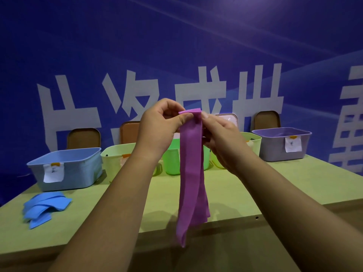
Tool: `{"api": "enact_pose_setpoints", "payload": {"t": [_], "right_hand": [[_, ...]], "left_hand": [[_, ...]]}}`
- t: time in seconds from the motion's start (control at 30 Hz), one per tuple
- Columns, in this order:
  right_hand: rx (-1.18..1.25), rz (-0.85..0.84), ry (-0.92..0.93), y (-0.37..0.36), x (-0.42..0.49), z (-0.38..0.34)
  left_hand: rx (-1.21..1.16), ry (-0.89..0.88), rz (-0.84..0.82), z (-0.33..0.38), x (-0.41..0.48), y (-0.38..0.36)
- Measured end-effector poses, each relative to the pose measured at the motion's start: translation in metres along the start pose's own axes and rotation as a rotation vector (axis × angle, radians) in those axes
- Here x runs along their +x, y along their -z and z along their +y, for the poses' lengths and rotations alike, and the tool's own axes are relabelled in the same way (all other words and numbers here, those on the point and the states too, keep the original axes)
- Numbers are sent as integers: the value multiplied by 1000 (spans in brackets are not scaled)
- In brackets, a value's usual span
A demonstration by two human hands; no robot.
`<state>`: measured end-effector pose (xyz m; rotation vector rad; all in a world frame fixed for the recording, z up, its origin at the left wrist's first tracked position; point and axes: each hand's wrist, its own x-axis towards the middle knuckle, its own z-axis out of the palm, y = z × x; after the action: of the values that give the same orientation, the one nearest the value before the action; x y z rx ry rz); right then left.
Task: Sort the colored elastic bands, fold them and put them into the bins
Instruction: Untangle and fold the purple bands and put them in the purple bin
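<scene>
Two hands are raised together above the green table (245, 185), both pinching the top of a purple elastic band (191, 163). The left hand (159, 130) has thumb and forefinger closed on the band's folded upper edge, where several layers fan out like page edges. The right hand (222, 138) meets it from the other side, thumb tip pressed to the same fold, its remaining fingers curled behind the strip. From that pinch the purple elastic band hangs straight down in doubled layers, its lower ends dangling past the table's near edge; whether they touch anything cannot be told.

Taking the hanging band as the marker: behind it, along the table's far side, stands a row of bins. Directly behind it is a bright green bin (172, 161), mostly hidden. Left of that sits a pale yellow-green bin (115, 160), and farther left a light blue bin (66, 169) with a white paper label on its front. Right of the band, a second pale yellow-green bin (253, 142) shows behind the right hand, and beyond it a lilac bin (282, 146), also labelled. Lids lean upright against the blue wall banner (176, 46) behind the bins.

Well left of the band, in front of the light blue bin, a loose pile of blue elastic bands (45, 208) lies on the table.
</scene>
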<state>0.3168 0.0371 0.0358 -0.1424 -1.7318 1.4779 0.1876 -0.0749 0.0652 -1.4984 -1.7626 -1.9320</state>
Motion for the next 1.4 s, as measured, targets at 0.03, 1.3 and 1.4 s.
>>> {"api": "enact_pose_setpoints", "payload": {"t": [0.03,1.3,1.4], "right_hand": [[-1,11,0,-1,0,-1],[-87,158,48,-6,5,12],[-84,135,63,-7,2,12]], "left_hand": [[-7,2,-14,-1,0,1],[245,-123,-63,1,-10,-2],[249,-119,-22,0,-11,-5]]}}
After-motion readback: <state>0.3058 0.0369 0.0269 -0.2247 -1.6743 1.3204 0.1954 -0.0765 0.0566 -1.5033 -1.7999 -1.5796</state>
